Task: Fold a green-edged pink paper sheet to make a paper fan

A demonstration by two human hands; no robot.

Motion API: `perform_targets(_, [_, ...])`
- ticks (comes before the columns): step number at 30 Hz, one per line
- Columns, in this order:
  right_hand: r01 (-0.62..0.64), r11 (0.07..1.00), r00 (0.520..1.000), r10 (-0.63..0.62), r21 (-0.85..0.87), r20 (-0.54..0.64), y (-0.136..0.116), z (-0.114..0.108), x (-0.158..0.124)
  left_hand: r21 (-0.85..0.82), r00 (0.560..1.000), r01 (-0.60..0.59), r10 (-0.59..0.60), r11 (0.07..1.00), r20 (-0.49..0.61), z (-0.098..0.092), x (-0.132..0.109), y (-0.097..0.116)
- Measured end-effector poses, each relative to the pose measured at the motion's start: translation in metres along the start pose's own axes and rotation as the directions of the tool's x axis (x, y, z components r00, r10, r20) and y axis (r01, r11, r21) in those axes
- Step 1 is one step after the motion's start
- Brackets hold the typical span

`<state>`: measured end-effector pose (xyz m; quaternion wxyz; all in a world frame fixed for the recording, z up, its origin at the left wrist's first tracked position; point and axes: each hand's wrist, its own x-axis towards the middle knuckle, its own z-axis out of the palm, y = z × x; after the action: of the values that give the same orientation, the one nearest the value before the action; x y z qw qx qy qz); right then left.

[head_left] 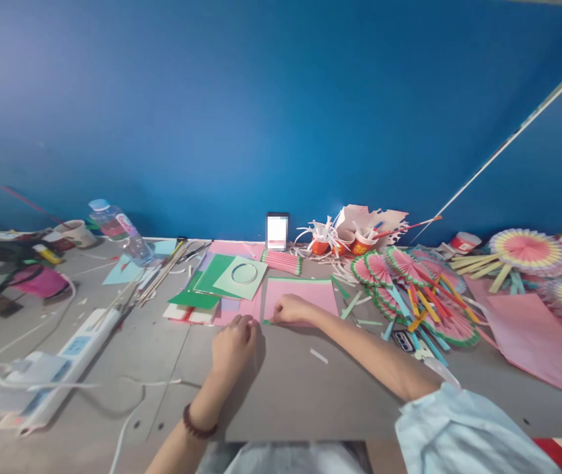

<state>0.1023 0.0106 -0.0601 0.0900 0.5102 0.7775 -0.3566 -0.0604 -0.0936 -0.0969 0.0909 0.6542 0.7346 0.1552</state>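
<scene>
A pink sheet of paper [310, 297] with green strips along its top and bottom edges lies flat on the grey table. My right hand [288, 309] is closed at the sheet's lower left corner, fingers curled down on the green edge; its fingertips are hidden. Just left of the sheet, my left hand [234, 342] rests with bent fingers, and whatever is in them is too small to make out. Behind it are green sheets [206, 299] and a pale green square [226, 280] topped by a roll of clear tape [244, 273].
Folded pink-and-green paper fans [389, 266] and coloured strips lie to the right, before red paper cups [364, 242]. Farther right is a large pink sheet [540, 329]. On the left are a power strip [76, 352], a tilted water bottle [123, 230] and thin sticks [162, 273].
</scene>
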Motion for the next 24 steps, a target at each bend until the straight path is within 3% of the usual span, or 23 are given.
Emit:
perform_targets(11, [-0.009,1.000,0.999,0.010,-0.009,0.039,-0.0005,-0.0008,0.0027,0.029,0.994,-0.040,0.037,0.999,0.100,-0.0006,-0.0004,0.0019])
perform_targets(24, [-0.006,1.000,1.000,0.006,-0.011,0.026,-0.0015,-0.0009,0.0014,0.032,0.990,-0.105,0.101,0.994,0.095,-0.0006,-0.0016,0.0016])
